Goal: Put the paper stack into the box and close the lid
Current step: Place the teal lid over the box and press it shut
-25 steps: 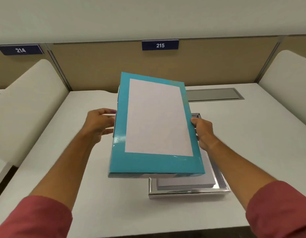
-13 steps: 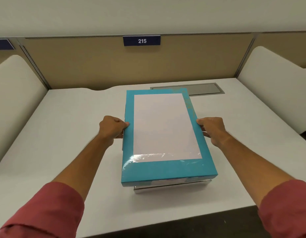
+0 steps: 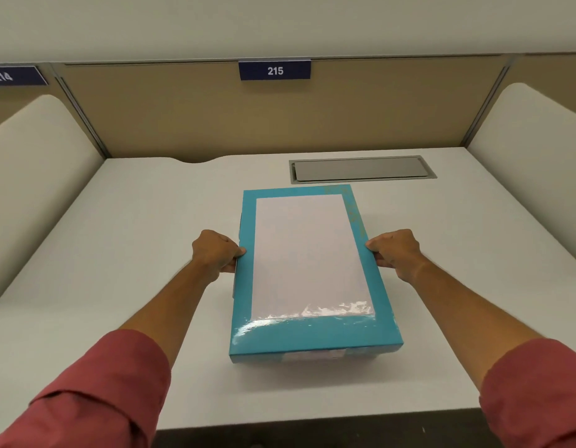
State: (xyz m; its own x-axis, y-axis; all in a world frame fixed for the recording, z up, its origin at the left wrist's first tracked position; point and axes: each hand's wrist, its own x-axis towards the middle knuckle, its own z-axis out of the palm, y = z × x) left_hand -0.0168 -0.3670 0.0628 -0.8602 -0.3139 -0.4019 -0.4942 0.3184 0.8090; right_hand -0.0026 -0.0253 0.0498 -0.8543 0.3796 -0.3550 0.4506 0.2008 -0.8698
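Note:
A teal lid (image 3: 312,334) with a white rectangle on its top lies flat over the box at the middle of the white desk (image 3: 118,253). The lid covers the box and the paper stack, so neither shows. My left hand (image 3: 215,253) grips the lid's left long edge, thumb on top. On the right long edge my right hand (image 3: 395,252) holds the lid the same way.
A grey cable hatch (image 3: 361,169) is set into the desk behind the box. Cream side panels (image 3: 37,176) stand left and right, a tan partition with a sign reading 215 (image 3: 275,70) at the back. The desk's front edge runs near my sleeves.
The lid was tilted above the silver box with paper visible inside; both hands lowered it, and it now sits fully down, hiding the box.

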